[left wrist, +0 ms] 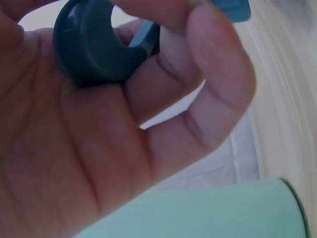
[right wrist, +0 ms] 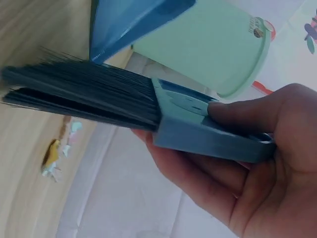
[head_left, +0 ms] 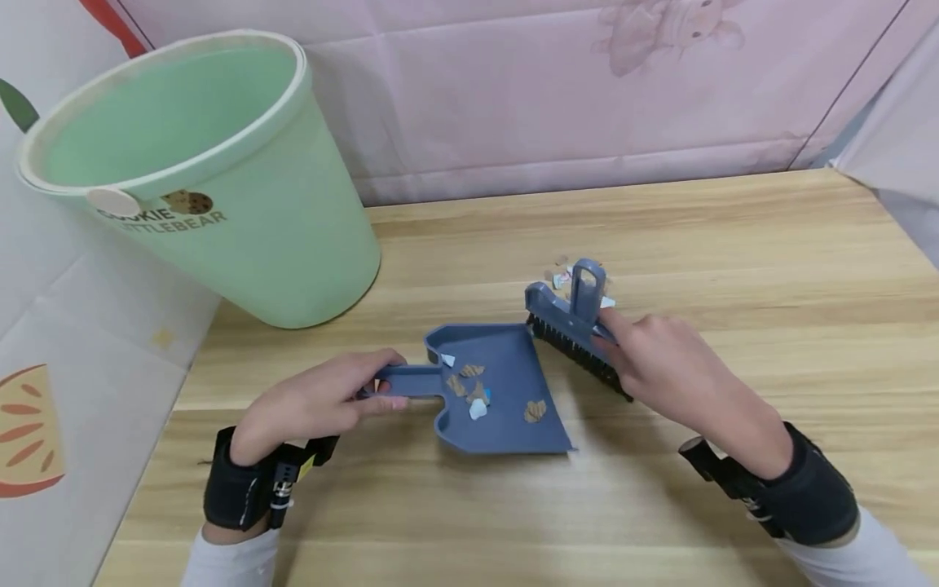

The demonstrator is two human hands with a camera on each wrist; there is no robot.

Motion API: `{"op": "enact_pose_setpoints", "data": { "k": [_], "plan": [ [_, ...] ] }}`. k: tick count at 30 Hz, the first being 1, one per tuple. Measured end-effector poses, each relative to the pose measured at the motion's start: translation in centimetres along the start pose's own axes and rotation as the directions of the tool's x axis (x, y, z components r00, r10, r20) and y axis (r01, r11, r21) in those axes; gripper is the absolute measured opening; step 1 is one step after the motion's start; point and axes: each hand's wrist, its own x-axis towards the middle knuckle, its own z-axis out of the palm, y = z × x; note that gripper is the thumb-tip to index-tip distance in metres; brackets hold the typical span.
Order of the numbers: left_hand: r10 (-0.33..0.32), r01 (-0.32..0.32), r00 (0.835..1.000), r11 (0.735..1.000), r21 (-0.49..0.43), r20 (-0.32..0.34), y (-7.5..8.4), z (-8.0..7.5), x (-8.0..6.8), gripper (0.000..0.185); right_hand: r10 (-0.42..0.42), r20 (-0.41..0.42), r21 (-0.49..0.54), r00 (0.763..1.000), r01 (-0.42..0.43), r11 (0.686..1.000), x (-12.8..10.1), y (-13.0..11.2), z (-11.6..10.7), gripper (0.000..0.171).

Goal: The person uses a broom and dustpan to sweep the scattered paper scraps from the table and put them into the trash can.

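Dustpan (head_left: 509, 375) (scraps (head_left: 478, 408) inside) extends at three o'clock from the left hand (head_left: 315, 399) gripping its handle (head_left: 418, 381), while the right hand (head_left: 660, 363) holds a brush (head_left: 561, 314) at the dustpan's two o'clock.

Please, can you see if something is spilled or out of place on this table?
Yes. Brown and pale scraps lie loose on the wooden table, just beyond the hand brush. They look out of place, since similar scraps lie in the dustpan.

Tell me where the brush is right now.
In the head view, the brush is in the right hand, beside the right edge of the dustpan.
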Motion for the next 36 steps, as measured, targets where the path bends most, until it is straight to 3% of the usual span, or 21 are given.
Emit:
{"op": "enact_pose_setpoints", "data": {
  "k": [5, 9, 12, 15, 18, 22, 24, 26, 27, 30, 33, 36],
  "plan": [
    [-0.054, 0.055, 0.998, 0.998, 0.025, -0.036, -0.4, -0.4, -0.5, 0.021, 0.027, -0.013, 0.015, 1.000, -0.027, 1.000, -0.4, 0.1, -1.1, 0.005],
    [0.015, -0.015, 1.000, 1.000, 0.010, 0.007, -0.4, -0.6, -0.4, 0.021, 0.025, -0.090, -0.042, 0.996, -0.029, 0.999, -0.7, 0.3, -1.4, 0.007],
    [0.066, -0.065, 0.997, 0.998, -0.015, 0.049, -0.2, -0.4, -0.1, 0.023, -0.042, -0.142, -0.017, 0.989, 0.040, 0.999, -0.8, 0.1, -1.3, 0.012],
    [0.060, -0.058, 0.996, 0.998, -0.032, 0.058, -0.2, -0.2, 0.2, 0.024, -0.091, -0.176, 0.008, 0.980, 0.094, 0.996, -1.0, -0.3, -1.5, 0.018],
    [0.043, -0.042, 0.998, 0.998, -0.038, 0.046, -0.2, -0.2, 0.2, 0.021, -0.059, -0.184, -0.026, 0.981, 0.055, 0.998, -1.2, -0.5, -1.9, 0.016],
    [0.023, -0.022, 0.999, 0.999, -0.036, 0.022, -0.4, 0.1, 0.1, 0.020, 0.052, -0.128, -0.172, 0.990, -0.074, 0.982, -1.3, 0.0, -1.8, 0.012],
    [0.005, -0.005, 1.000, 0.999, -0.036, 0.020, -0.4, 0.4, 0.3, 0.021, 0.114, -0.035, -0.217, 0.993, -0.119, 0.969, -1.4, -0.1, -1.3, 0.012],
    [-0.011, 0.012, 1.000, 0.999, -0.045, 0.028, -0.3, 0.7, 0.6, 0.022, 0.131, 0.068, -0.225, 0.989, -0.112, 0.968, -1.5, -0.7, -0.7, 0.019],
    [-0.018, 0.020, 0.999, 0.998, -0.055, 0.036, -0.3, 0.8, 0.7, 0.023, 0.114, 0.111, -0.203, 0.987, -0.090, 0.975, -1.5, -1.2, -0.4, 0.023],
    [-0.027, 0.031, 0.998, 0.997, -0.069, 0.059, -0.1, 1.1, 1.1, 0.025, 0.056, 0.209, -0.009, 0.976, -0.055, 0.998, -1.8, -2.7, -0.1, 0.035],
    [-0.018, 0.022, 0.998, 0.997, -0.072, 0.066, 0.0, 1.3, 1.2, 0.026, -0.011, 0.162, 0.151, 0.987, -0.014, 0.988, -2.3, -3.3, -0.6, 0.039],
    [-0.004, 0.008, 0.998, 0.998, -0.069, 0.063, 0.0, 1.3, 1.2, 0.025, 0.005, 0.052, 0.173, 0.999, -0.014, 0.985, -2.8, -2.9, -1.6, 0.041]
  ]
}}
